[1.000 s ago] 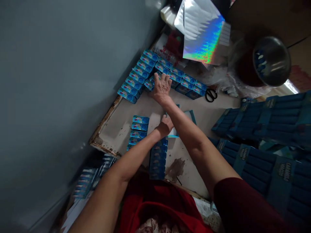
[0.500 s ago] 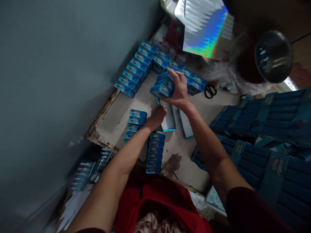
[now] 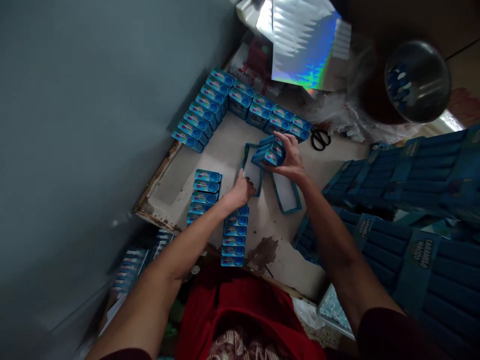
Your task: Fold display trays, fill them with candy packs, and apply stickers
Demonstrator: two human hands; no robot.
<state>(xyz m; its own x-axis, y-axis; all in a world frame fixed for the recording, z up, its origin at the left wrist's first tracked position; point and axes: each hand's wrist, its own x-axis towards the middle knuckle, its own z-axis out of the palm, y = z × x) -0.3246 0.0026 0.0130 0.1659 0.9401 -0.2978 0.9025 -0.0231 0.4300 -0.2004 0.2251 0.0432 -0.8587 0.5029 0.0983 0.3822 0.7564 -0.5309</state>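
Note:
Several small blue boxes [image 3: 269,153] are bunched together in the grip of my right hand [image 3: 290,159], above the far end of an open shallow tray. My left hand [image 3: 243,190] rests at the near left part of that blue-edged tray [image 3: 252,167], its fingers bent at the edge; whether it pinches the tray is hard to tell. A second open tray [image 3: 285,194] lies to the right. Two columns of blue boxes, one at the left [image 3: 206,186] and one nearer me [image 3: 233,240], lie by my left forearm.
Blue boxes stand in rows along the back [image 3: 258,112] and the wall side [image 3: 198,117]. Black scissors [image 3: 320,139] lie at the back right, near a metal bowl [image 3: 418,82] and shiny sheets [image 3: 305,42]. Stacked blue packs [image 3: 390,240] fill the right.
My right hand has moved down and to the right with the boxes. The left hand has shifted slightly down and left on the tray, and the view has shifted a little.

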